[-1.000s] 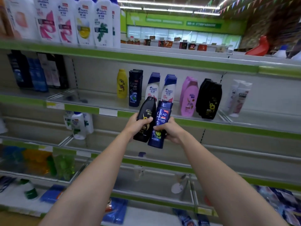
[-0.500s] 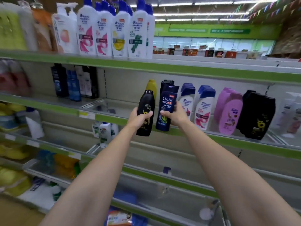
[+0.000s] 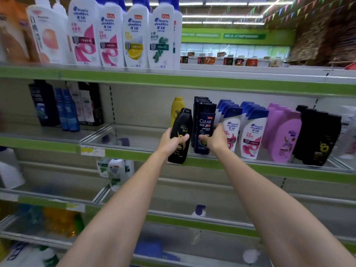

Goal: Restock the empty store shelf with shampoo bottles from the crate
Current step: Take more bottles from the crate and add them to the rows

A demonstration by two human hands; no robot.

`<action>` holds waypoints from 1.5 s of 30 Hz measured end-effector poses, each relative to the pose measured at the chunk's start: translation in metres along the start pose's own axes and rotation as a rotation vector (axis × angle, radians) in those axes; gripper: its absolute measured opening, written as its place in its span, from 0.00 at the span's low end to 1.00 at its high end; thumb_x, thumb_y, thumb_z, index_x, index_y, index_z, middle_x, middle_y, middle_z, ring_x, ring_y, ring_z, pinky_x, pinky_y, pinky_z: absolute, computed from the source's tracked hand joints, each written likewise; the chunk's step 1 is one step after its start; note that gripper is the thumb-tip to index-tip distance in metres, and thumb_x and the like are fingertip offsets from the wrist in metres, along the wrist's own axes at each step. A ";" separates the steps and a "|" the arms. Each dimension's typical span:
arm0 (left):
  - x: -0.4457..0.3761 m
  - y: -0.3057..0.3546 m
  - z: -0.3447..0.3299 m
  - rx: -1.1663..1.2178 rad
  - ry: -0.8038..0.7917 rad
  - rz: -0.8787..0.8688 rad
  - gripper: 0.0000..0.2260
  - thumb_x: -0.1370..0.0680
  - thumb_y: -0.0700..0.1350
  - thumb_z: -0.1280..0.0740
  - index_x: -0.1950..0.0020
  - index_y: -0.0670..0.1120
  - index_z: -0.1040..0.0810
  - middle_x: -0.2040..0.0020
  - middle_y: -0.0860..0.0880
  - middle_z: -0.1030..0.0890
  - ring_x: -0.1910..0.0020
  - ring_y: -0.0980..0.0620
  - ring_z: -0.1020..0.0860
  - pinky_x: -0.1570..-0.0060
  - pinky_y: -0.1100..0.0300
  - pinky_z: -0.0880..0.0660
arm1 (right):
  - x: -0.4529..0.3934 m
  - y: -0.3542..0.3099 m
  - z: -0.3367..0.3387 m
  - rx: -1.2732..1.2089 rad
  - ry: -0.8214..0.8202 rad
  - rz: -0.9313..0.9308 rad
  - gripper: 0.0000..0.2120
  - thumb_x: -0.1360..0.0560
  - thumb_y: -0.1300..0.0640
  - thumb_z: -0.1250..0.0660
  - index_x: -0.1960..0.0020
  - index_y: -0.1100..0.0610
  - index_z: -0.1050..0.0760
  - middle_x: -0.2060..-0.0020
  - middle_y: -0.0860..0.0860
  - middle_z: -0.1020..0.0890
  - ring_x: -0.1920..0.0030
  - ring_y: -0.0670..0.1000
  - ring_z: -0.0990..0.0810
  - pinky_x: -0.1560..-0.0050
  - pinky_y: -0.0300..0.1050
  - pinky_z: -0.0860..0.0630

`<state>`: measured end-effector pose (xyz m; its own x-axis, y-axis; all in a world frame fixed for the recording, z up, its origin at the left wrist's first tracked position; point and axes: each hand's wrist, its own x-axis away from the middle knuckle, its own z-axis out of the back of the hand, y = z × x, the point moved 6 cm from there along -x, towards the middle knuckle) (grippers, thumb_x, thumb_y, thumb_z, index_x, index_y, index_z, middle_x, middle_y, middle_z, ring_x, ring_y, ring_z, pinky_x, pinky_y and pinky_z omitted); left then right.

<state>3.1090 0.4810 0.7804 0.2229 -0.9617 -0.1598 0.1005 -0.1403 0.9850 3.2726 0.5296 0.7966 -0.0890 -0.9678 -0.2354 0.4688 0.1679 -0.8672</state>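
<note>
Your left hand [image 3: 171, 140] is gripping the black Rejoice bottle [image 3: 181, 134] just off the shelf lip [image 3: 250, 166]. Your right hand [image 3: 213, 140] is holding the dark blue Clear bottle [image 3: 204, 126] there; bumping neighbours could topple them.

Green-edged shelf [image 3: 134, 154] — yellow bottle [image 3: 178, 105], dark Clear row [image 3: 202, 105], white, pink, black bottles [image 3: 319, 139].
</note>
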 end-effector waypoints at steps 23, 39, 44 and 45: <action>0.100 -0.005 -0.147 0.031 -0.001 0.104 0.19 0.30 0.36 0.28 0.40 0.43 0.25 0.44 0.45 0.20 0.46 0.47 0.22 0.48 0.57 0.25 | 0.085 0.075 0.101 0.086 -0.746 -0.010 0.16 0.26 0.63 0.32 0.41 0.54 0.31 0.49 0.50 0.23 0.47 0.51 0.24 0.47 0.49 0.25; 0.112 0.035 -0.311 -0.002 -0.261 0.073 0.08 0.24 0.34 0.37 0.59 0.46 0.27 0.63 0.48 0.23 0.64 0.55 0.25 0.63 0.64 0.30 | 0.082 0.156 0.282 0.047 -0.212 -0.108 0.15 0.28 0.61 0.29 0.43 0.54 0.28 0.49 0.52 0.21 0.45 0.55 0.22 0.44 0.53 0.25; 0.103 0.037 -0.341 -0.121 -0.260 0.021 0.06 0.23 0.33 0.37 0.48 0.40 0.25 0.62 0.47 0.23 0.65 0.55 0.25 0.64 0.65 0.28 | 0.052 0.165 0.324 -0.004 -0.081 -0.076 0.15 0.27 0.62 0.29 0.44 0.53 0.29 0.43 0.55 0.20 0.41 0.57 0.23 0.37 0.58 0.27; 0.098 0.039 -0.345 -0.130 -0.245 0.016 0.07 0.23 0.32 0.37 0.47 0.38 0.25 0.61 0.45 0.23 0.66 0.54 0.25 0.63 0.65 0.27 | 0.044 0.164 0.329 -0.006 -0.082 -0.066 0.14 0.27 0.61 0.30 0.45 0.53 0.29 0.42 0.55 0.20 0.41 0.57 0.23 0.37 0.58 0.27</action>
<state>3.4692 0.4628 0.7804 -0.0141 -0.9941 -0.1080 0.2259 -0.1083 0.9681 3.6347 0.4529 0.7888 -0.0467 -0.9889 -0.1412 0.4593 0.1042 -0.8821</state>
